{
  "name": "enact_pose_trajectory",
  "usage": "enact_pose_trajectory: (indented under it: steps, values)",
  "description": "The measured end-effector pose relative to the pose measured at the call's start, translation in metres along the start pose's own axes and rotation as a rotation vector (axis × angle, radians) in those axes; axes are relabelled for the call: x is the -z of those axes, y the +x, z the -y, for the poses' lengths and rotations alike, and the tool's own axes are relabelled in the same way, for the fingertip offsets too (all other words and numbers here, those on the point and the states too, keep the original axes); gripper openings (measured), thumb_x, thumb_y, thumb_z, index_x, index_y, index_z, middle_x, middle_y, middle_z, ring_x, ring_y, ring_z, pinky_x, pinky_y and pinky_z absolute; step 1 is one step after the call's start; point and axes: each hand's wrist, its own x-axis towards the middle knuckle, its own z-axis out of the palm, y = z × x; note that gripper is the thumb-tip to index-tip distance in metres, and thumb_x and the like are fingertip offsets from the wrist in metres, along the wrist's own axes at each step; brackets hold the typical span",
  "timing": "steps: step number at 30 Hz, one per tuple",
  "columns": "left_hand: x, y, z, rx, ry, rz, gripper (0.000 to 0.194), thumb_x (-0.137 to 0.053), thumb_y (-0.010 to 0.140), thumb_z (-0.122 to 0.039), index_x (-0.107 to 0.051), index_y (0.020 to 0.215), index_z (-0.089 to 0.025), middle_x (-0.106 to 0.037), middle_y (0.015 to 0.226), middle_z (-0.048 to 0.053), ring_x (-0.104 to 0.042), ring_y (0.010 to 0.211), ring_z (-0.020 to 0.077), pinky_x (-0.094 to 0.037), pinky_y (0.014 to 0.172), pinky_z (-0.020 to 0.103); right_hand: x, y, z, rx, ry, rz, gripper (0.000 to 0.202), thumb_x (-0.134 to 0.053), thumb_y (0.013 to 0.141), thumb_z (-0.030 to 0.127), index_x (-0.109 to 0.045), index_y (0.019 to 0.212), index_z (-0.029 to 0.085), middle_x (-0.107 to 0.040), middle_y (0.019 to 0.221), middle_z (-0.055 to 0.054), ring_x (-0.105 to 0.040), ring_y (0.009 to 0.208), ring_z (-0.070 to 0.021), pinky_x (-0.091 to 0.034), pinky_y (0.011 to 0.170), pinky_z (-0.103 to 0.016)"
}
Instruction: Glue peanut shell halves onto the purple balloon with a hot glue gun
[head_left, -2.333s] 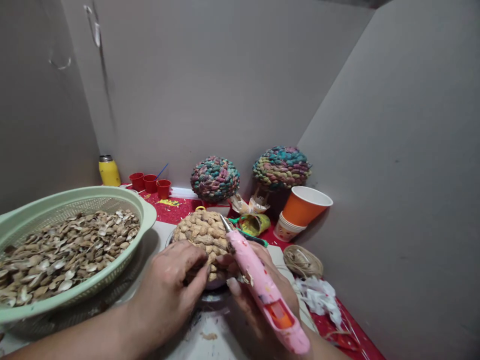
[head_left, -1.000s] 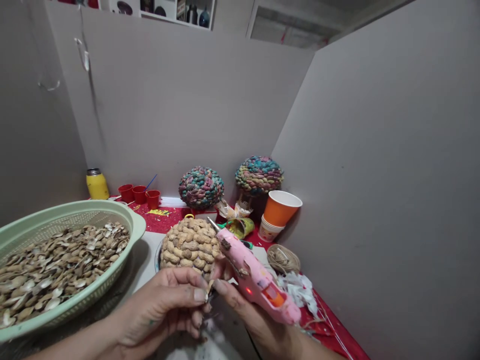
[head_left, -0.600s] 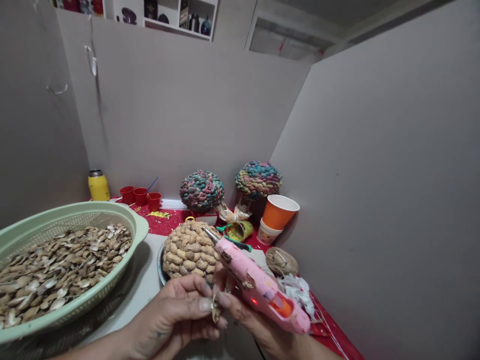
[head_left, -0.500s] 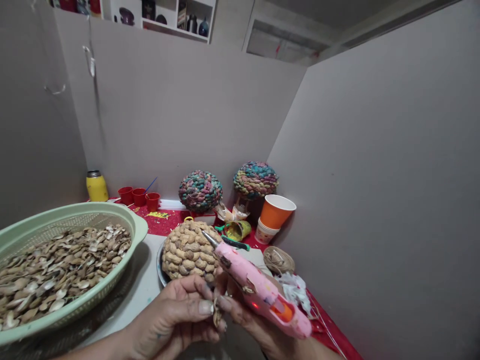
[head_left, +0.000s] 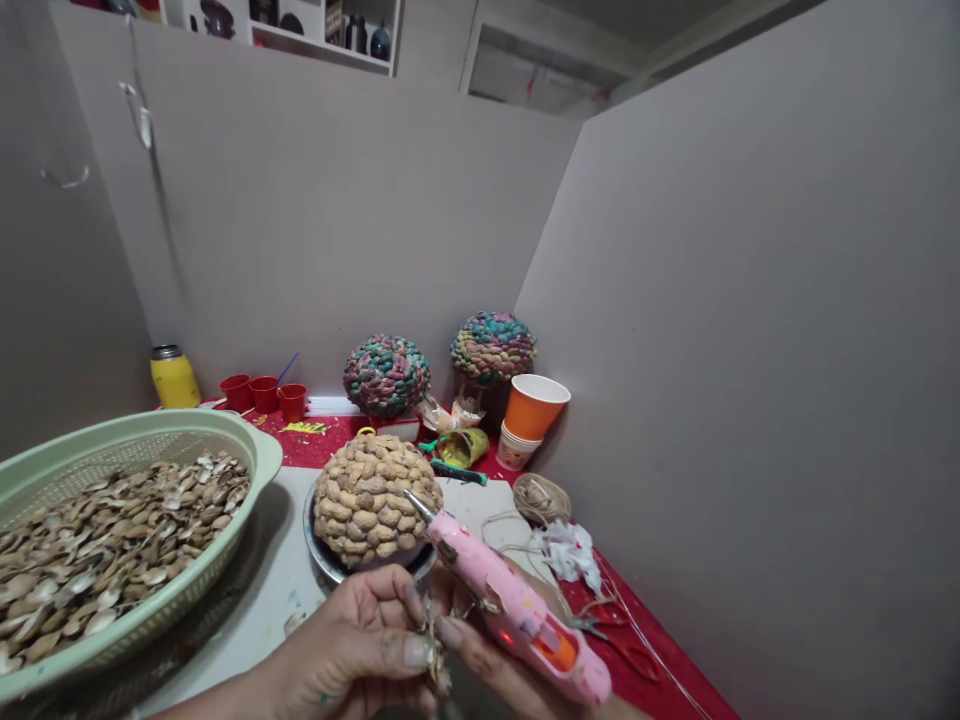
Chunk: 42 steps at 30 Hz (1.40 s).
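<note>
Low in the middle, my left hand (head_left: 367, 635) pinches a small piece of nutshell (head_left: 436, 655) between thumb and fingers. My right hand (head_left: 495, 645) has its thumb and fingertips at that same shell. It also holds a pink hot glue gun (head_left: 506, 590), whose metal tip points up and left and whose red light is on. Just behind my hands, a ball covered in rows of peanuts (head_left: 375, 495) rests in a metal bowl (head_left: 319, 550). Most of the right hand's grip is hidden by the glue gun.
A green colander (head_left: 259, 455) full of shells stands at left. Behind are red cups (head_left: 264, 393), a yellow jar (head_left: 174, 380), two multicoloured balls (head_left: 386, 375) and an orange paper cup (head_left: 534, 408). Twine (head_left: 541, 498), crumpled tissue (head_left: 568, 552) and red-handled scissors (head_left: 637, 655) lie right.
The view has shifted slightly, bringing the scissors and more of the peanut ball into sight. Both hands stay together at the shell, and the glue gun is still held.
</note>
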Motion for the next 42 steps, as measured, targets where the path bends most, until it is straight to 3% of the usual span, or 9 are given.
enact_pose_trajectory:
  steps: [4, 9, 12, 18, 21, 29, 42]
  values:
    - [-0.001, -0.001, 0.0, 0.035, 0.011, -0.012, 0.027, -0.088, 0.064, -0.015, -0.065, 0.078, -0.013, -0.073, 0.073, 0.003, -0.067, 0.058, 0.0106, -0.054, 0.057, 0.02, -0.002, -0.004, -0.001, -0.183, 0.219, 0.069, 0.023, -0.055, 0.093, 0.043, -0.058, 0.09, 0.021, -0.065, 0.078, -0.004, -0.063, 0.065, -0.0179, -0.059, 0.061, -0.027]
    - [-0.006, -0.005, -0.004, 0.045, 0.063, -0.056, 0.029, -0.089, 0.061, -0.017, -0.065, 0.077, -0.014, -0.069, 0.069, 0.001, -0.065, 0.058, 0.0104, -0.052, 0.057, 0.021, 0.001, -0.007, -0.002, -0.178, 0.255, 0.009, 0.031, -0.055, 0.093, 0.051, -0.062, 0.09, 0.022, -0.065, 0.077, -0.004, -0.062, 0.066, -0.0184, -0.059, 0.065, -0.029]
    - [-0.014, -0.009, -0.016, 0.005, 0.127, -0.079, 0.03, -0.089, 0.061, -0.02, -0.064, 0.076, -0.013, -0.067, 0.068, 0.001, -0.063, 0.059, 0.0104, -0.05, 0.059, 0.022, 0.008, -0.011, -0.005, -0.187, 0.25, -0.03, 0.034, -0.05, 0.095, 0.055, -0.061, 0.093, 0.022, -0.065, 0.08, -0.004, -0.064, 0.072, -0.0191, -0.058, 0.068, -0.029]
    - [-0.031, -0.02, -0.059, -0.22, 0.334, -0.141, 0.024, -0.085, 0.067, -0.024, -0.067, 0.082, -0.016, -0.066, 0.076, 0.0, -0.059, 0.072, 0.0108, -0.048, 0.071, 0.022, 0.018, -0.014, -0.013, 0.022, -0.007, -0.04, 0.033, -0.042, 0.099, 0.05, -0.056, 0.085, 0.024, -0.059, 0.074, -0.002, -0.058, 0.063, -0.017, -0.054, 0.061, -0.028]
    - [-0.032, -0.02, -0.069, -0.276, 0.417, -0.194, 0.024, -0.083, 0.069, -0.025, -0.064, 0.082, -0.018, -0.066, 0.08, 0.0, -0.06, 0.078, 0.013, -0.047, 0.078, 0.024, 0.017, -0.015, -0.017, 0.168, -0.116, -0.057, 0.038, -0.037, 0.1, 0.049, -0.052, 0.078, 0.022, -0.054, 0.067, -0.001, -0.053, 0.056, -0.0155, -0.046, 0.052, -0.027]
    - [-0.023, -0.014, -0.061, -0.246, 0.458, -0.248, 0.026, -0.082, 0.071, -0.023, -0.06, 0.084, -0.019, -0.064, 0.079, -0.001, -0.062, 0.079, 0.0146, -0.047, 0.076, 0.027, 0.008, -0.019, -0.023, 0.264, -0.131, -0.045, 0.023, -0.05, 0.094, 0.042, -0.051, 0.079, 0.024, -0.054, 0.063, 0.001, -0.053, 0.054, -0.0157, -0.045, 0.051, -0.025]
    - [-0.018, -0.014, -0.059, -0.268, 0.564, -0.299, 0.033, -0.086, 0.067, -0.029, -0.06, 0.085, -0.018, -0.064, 0.081, -0.001, -0.059, 0.079, 0.0132, -0.046, 0.077, 0.026, -0.003, -0.023, -0.04, 0.339, -0.099, -0.023, 0.036, -0.044, 0.098, 0.049, -0.049, 0.074, 0.024, -0.054, 0.061, 0.0, -0.05, 0.051, -0.015, -0.041, 0.05, -0.026]
